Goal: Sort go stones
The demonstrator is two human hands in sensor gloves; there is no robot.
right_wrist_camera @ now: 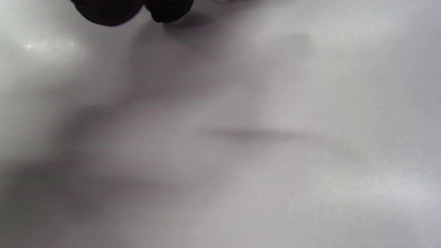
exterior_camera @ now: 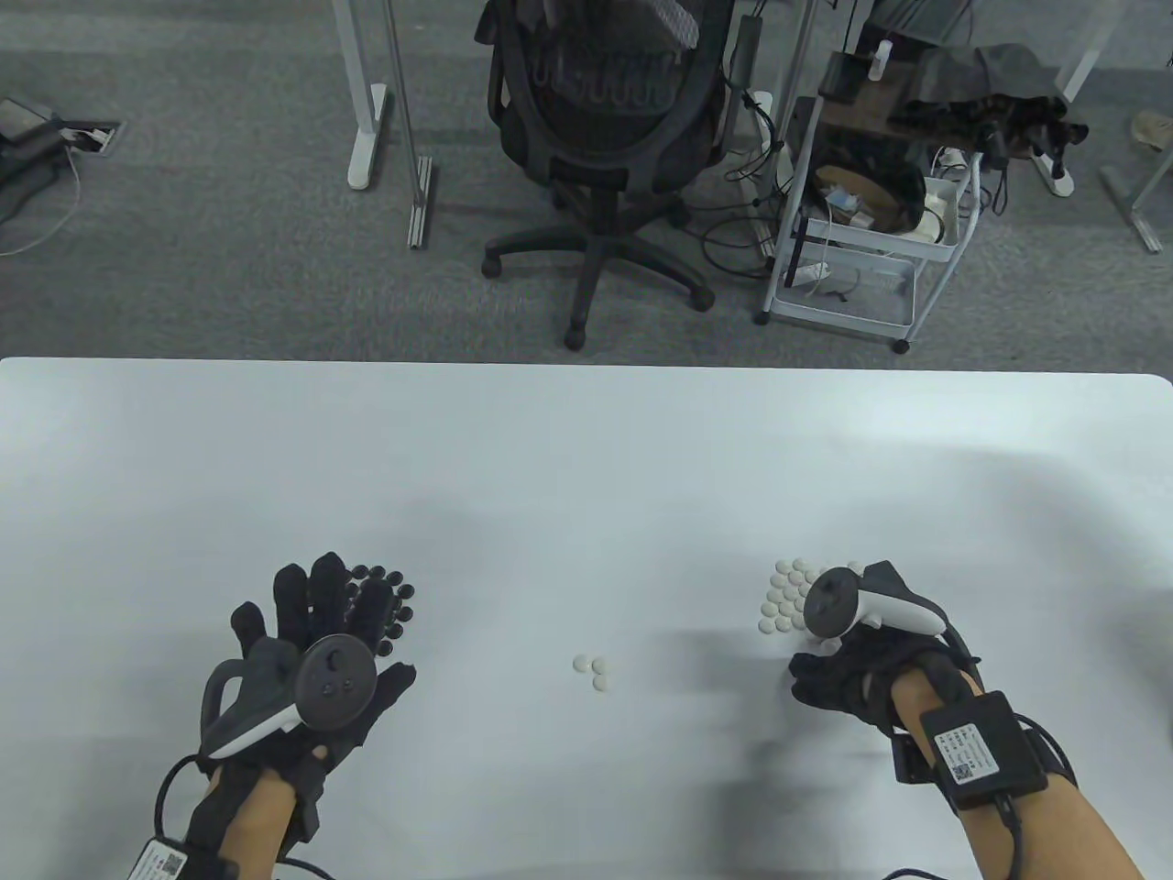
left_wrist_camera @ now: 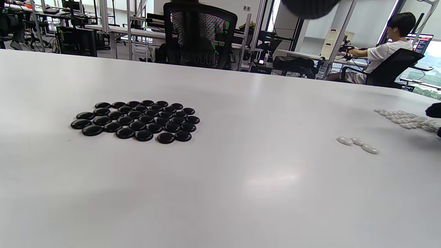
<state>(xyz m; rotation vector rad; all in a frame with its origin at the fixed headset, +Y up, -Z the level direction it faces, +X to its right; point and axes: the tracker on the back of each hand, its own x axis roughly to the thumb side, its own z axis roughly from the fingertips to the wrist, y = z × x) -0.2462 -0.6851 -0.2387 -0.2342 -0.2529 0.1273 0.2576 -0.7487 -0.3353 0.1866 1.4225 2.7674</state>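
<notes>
A tight patch of black stones point(exterior_camera: 392, 605) point(left_wrist_camera: 137, 120) lies at the front left. My left hand point(exterior_camera: 316, 605) hangs above its left side with fingers straight and spread, holding nothing; one fingertip point(left_wrist_camera: 310, 7) shows in the left wrist view. A pile of white stones point(exterior_camera: 786, 596) point(left_wrist_camera: 406, 121) lies at the front right. My right hand point(exterior_camera: 829, 674) sits just in front of that pile, fingers curled down to the table, fingertips point(right_wrist_camera: 106, 8) dark at the top of the right wrist view. Whether it holds a stone is hidden. Three white stones point(exterior_camera: 593, 667) point(left_wrist_camera: 357, 144) lie apart mid-table.
The white table point(exterior_camera: 586, 440) ends at its far edge, with an office chair point(exterior_camera: 600, 119) and a wire cart point(exterior_camera: 861, 220) on the floor beyond. A seated person point(left_wrist_camera: 386, 51) works at a far desk.
</notes>
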